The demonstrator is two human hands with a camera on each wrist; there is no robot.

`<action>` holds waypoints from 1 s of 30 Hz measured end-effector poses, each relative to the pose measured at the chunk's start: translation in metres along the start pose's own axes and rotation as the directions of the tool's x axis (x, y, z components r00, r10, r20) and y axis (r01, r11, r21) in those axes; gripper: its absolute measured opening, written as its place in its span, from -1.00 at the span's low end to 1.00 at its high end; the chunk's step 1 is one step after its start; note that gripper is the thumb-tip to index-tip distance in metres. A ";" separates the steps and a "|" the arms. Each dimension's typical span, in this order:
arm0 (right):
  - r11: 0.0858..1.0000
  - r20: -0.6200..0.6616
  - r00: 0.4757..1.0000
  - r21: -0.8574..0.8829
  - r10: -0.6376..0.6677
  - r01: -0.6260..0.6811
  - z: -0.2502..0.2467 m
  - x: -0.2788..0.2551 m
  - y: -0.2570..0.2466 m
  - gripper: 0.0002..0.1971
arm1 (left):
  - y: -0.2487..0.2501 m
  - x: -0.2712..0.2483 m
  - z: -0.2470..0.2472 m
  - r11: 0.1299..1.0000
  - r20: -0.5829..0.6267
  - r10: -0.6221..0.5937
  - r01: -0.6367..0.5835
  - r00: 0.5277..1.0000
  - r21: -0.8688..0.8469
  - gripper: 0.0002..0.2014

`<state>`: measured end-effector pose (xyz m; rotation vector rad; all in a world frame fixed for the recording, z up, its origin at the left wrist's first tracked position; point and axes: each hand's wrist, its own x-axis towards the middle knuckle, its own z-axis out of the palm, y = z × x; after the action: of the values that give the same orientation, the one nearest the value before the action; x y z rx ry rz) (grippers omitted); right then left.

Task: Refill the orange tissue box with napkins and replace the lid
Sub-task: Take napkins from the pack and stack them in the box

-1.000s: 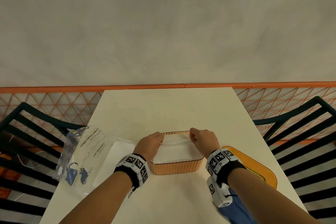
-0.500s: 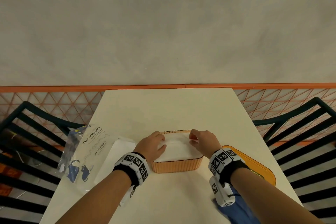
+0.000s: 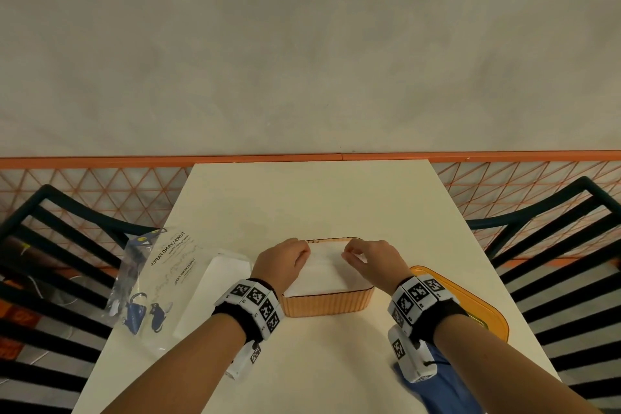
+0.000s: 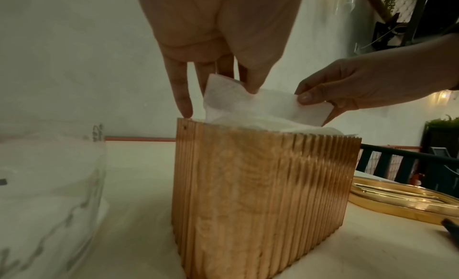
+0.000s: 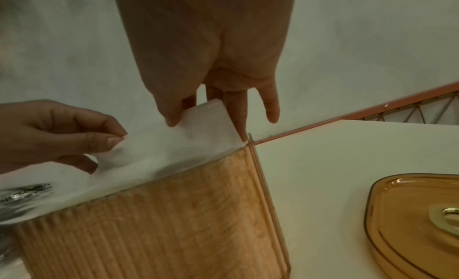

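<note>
Lid [image 3: 484, 306] right of box [image 3: 327, 304], wrapper [image 3: 158, 279] left.

Box [image 3: 327, 305]: orange, translucent, ribbed walls, rectangular with rounded corners; upright on table, open-topped, centred near the front edge.

Napkins [image 3: 324, 274]: white stack, filling box to the rim; top sheet [image 4: 250, 104] lifted at its far edge, standing above the rim, pinched at both ends.

Lid [image 3: 477, 309]: orange, translucent, rounded rectangle with a gold-coloured centre piece [image 5: 447, 216]; flat on table just right of box, apart from it.
</note>
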<state>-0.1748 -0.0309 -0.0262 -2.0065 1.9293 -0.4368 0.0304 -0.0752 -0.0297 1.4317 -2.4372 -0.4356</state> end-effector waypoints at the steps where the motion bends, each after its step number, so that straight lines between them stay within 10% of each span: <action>1: 1.000 0.005 1.000 0.009 0.004 -0.004 0.000 -0.001 -0.001 -0.71 | 0.000 -0.001 -0.001 1.000 -0.006 0.007 -0.007 1.000 0.008 -0.74; 30: 0.965 0.235 0.968 -0.261 0.090 -0.026 -0.005 -0.004 -0.015 -0.53 | -0.016 -0.004 -0.009 0.979 0.428 0.139 -0.188 0.893 0.074 -0.50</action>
<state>-0.1634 -0.0263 -0.0156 -2.0358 1.9625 0.0798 0.0486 -0.0803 -0.0279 1.2621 -2.9425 -0.6334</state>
